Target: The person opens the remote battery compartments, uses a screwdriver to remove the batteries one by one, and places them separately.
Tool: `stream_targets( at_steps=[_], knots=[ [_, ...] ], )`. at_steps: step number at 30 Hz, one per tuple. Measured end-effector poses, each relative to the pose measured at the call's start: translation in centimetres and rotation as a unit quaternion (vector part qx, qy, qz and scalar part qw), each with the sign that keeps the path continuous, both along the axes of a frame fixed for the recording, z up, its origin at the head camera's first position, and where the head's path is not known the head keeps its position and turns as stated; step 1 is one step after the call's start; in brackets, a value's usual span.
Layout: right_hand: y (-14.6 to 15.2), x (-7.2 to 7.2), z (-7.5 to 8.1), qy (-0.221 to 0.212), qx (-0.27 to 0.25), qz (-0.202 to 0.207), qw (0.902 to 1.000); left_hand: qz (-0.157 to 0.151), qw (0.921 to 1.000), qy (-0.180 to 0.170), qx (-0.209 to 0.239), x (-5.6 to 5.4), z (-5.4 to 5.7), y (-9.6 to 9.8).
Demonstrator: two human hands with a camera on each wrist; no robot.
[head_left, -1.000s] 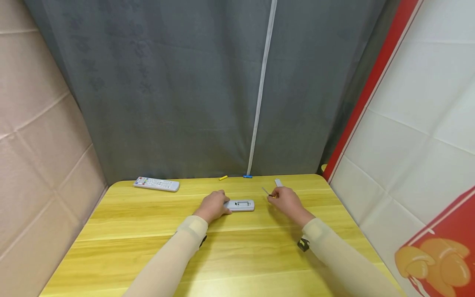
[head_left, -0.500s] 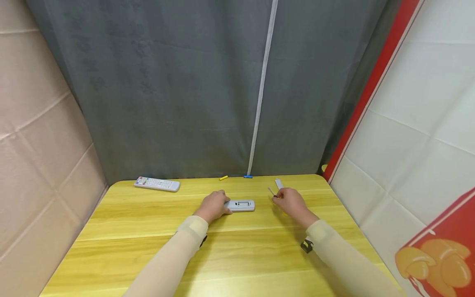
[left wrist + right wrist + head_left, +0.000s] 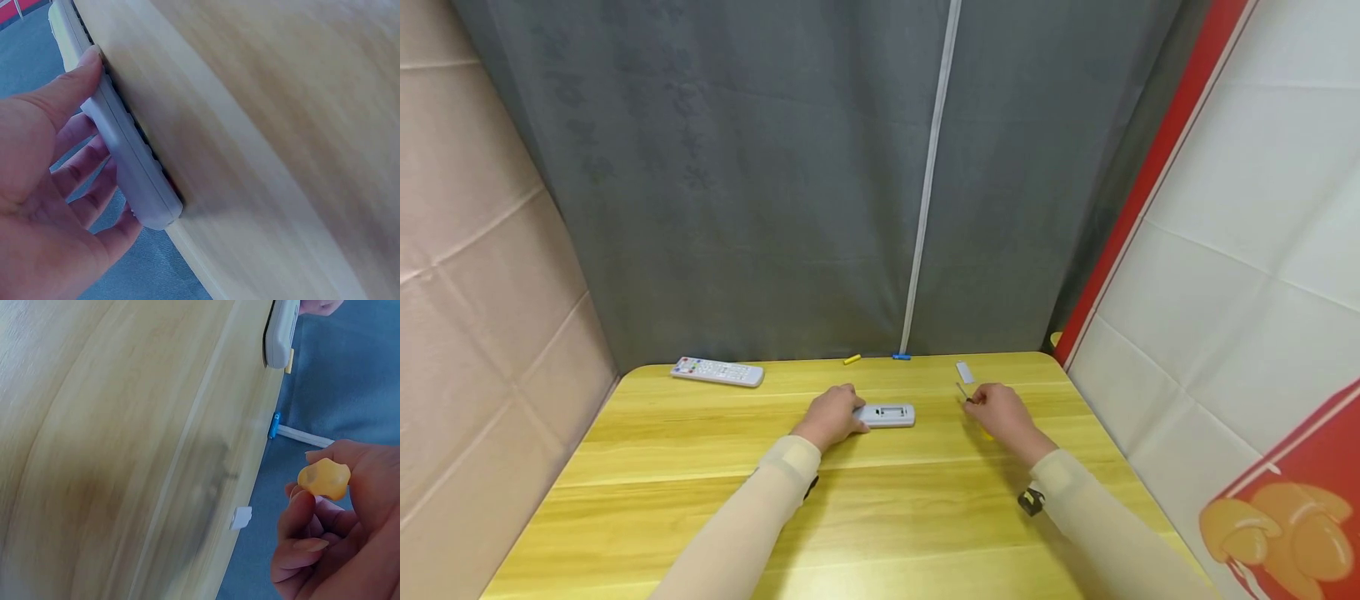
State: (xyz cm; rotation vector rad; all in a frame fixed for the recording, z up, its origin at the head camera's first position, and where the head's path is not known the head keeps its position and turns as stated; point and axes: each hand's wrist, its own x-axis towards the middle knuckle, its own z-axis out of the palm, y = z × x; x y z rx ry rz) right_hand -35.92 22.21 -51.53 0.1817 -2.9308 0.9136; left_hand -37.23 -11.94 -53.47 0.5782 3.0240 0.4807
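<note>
A grey remote control (image 3: 891,416) lies buttons-down on the table, its battery bay uncovered; what is inside is too small to tell. My left hand (image 3: 831,417) grips its left end, thumb on the near edge and fingers on the far one, as the left wrist view shows. Off to the right, my right hand (image 3: 1006,414) pinches a small screwdriver (image 3: 325,479) with a yellow lobed handle, its thin shaft pointing up and left, apart from the remote. Just beyond that hand lies a pale battery cover (image 3: 965,372).
A second remote control (image 3: 717,372), buttons up, lies at the back left. Along the table's back edge are a yellow battery (image 3: 852,359) and a blue battery (image 3: 901,357). A grey curtain (image 3: 760,208) hangs right behind the table (image 3: 865,517).
My right hand has moved to the right with the screwdriver, away from the remote, and the battery cover shows more fully. The left hand and the remote stay put.
</note>
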Motion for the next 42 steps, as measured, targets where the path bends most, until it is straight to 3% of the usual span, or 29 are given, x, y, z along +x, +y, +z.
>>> stream_targets(
  at_steps=[30, 42],
  knots=[
    [2.9, 0.4, 0.6, -0.009, 0.005, -0.029, 0.9995, -0.004, 1.0000, 0.000, 0.005, 0.1, 0.0, 0.0],
    [2.3, 0.3, -1.2, -0.020, 0.016, -0.034, 0.9991, -0.002, 1.0000, 0.000, 0.002, -0.1, 0.0, 0.0]
  ],
)
